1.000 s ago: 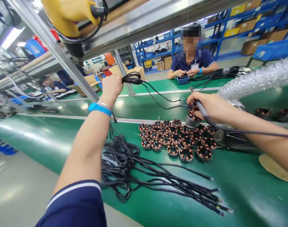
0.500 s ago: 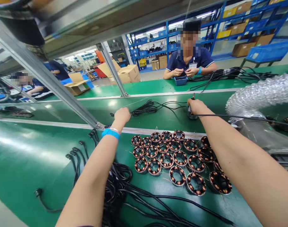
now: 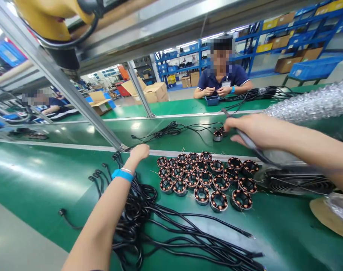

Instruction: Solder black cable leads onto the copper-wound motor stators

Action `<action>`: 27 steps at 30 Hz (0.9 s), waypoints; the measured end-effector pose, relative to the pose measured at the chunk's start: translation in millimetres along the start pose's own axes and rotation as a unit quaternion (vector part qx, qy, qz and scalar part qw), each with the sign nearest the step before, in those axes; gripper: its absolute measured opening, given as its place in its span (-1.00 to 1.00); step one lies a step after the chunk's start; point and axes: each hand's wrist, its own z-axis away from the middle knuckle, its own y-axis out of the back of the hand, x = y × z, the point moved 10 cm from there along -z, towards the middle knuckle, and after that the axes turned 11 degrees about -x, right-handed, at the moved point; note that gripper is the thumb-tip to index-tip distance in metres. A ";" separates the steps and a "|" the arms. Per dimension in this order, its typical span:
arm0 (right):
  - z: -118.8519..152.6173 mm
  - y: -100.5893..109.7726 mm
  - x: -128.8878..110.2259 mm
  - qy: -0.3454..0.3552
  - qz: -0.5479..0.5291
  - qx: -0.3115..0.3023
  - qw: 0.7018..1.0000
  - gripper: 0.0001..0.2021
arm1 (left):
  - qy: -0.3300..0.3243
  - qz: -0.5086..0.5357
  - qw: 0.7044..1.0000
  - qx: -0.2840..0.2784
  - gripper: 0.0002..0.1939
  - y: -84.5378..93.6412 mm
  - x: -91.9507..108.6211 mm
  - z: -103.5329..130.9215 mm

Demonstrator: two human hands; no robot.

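Note:
My left hand (image 3: 139,152) is closed at the metal edge strip, with a thin pale strand, like solder wire, running up from it. My right hand (image 3: 242,128) grips what looks like a soldering iron (image 3: 246,140), blurred by motion, its cord trailing back along the forearm. Just left of that hand, a copper-wound motor stator (image 3: 217,136) stands on the green belt, with another partly hidden behind my fingers. A coiled black power cord (image 3: 171,130) lies on the belt, its leads reaching toward these stators. Rows of similar stators (image 3: 191,180) stand on the near bench.
Black power cords (image 3: 134,214) lie heaped beneath my left forearm, plugs toward the left. A silver flexible duct (image 3: 315,101) and round grille (image 3: 299,182) occupy the right side. A metal post (image 3: 84,105) rises at left. Across the belt, a person handles small parts above a blue tray (image 3: 212,100).
My right hand has moved right and back from the stators on the belt, uncovering one. My left hand has dropped lower and left, toward the edge strip. The view has shifted.

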 end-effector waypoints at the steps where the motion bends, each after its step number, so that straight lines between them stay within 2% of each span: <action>1: 32.9 1.4 -18.0 0.042 -0.001 0.029 0.999 -0.81 | -0.023 0.006 1.000 0.008 -0.68 -0.2 12.8 14.6; 3: 101.2 4.8 -41.1 0.078 -0.026 0.125 0.989 -0.84 | -0.075 0.021 0.997 0.028 -0.68 -0.8 42.8 49.1; 5: 160.4 -4.3 -56.5 0.098 -0.058 0.195 0.974 -0.84 | -0.131 0.037 0.990 0.044 -0.55 -3.7 77.3 89.3; 7: 204.0 -22.8 -60.1 0.083 -0.092 0.243 0.962 -0.72 | -0.184 0.049 0.980 0.048 -0.54 -12.0 113.0 130.5; 10: 250.6 -53.1 -60.1 0.061 -0.100 0.312 0.943 -0.59 | -0.232 0.051 0.971 0.038 -0.66 -33.8 160.2 180.9; 13: 276.5 -79.9 -61.0 0.060 -0.110 0.320 0.939 -0.58 | -0.233 0.034 0.971 0.039 -0.73 -54.8 192.7 207.3; 16: 293.7 -91.1 -61.6 0.043 -0.124 0.329 0.935 -0.67 | -0.208 0.009 0.977 0.055 -0.61 -63.4 211.7 215.8; 20: 305.2 -87.7 -68.5 0.049 -0.141 0.367 0.918 -0.73 | -0.210 -0.024 0.976 0.061 -0.55 -62.0 237.5 222.0; 22: 306.8 -83.8 -70.7 0.054 -0.151 0.387 0.908 -0.74 | -0.211 -0.042 0.975 0.056 -0.47 -60.9 250.2 224.4; 27: 309.7 -79.8 -71.5 0.038 -0.145 0.408 0.901 -0.77 | -0.183 -0.076 0.978 0.062 -0.33 -56.4 267.6 224.0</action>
